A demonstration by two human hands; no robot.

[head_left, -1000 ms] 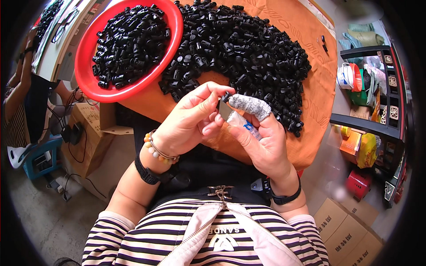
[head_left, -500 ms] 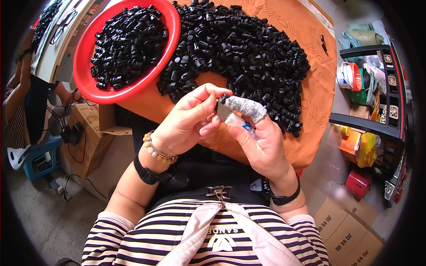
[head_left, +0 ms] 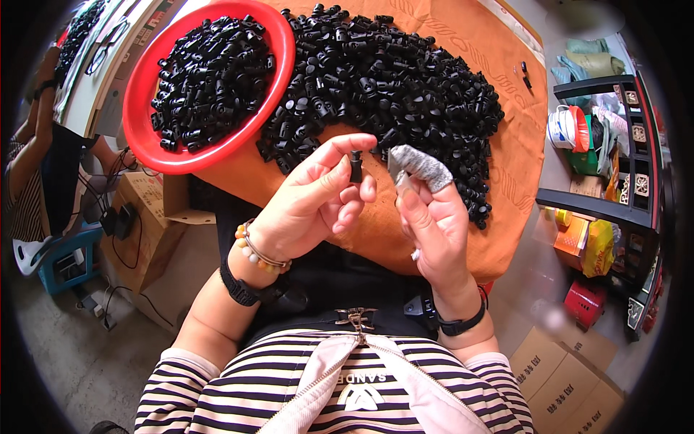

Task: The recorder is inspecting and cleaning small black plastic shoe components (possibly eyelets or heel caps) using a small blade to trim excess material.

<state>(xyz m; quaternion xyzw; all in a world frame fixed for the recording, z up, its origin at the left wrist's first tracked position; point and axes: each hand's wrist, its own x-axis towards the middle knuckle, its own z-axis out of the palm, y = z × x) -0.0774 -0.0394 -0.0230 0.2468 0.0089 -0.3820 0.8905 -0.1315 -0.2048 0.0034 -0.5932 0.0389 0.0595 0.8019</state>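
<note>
Over the near edge of the orange cloth, my left hand pinches a small black plastic cord lock upright between thumb and fingers. My right hand is just to the right, a small gap away from it. A grey knitted cover sits on its index finger. Between that finger and the thumb it grips a small flat blade, whose wrapped end is mostly hidden in the palm. A large pile of similar black cord locks spreads over the cloth beyond my hands.
A red basin full of black pieces stands at the far left of the orange cloth. A cardboard box and a blue stool are at left. At right are a cluttered black shelf and cartons.
My hands have moved apart, the right one drawing back to the right with the blade. The cord lock stays in my left hand and now shows more fully.
</note>
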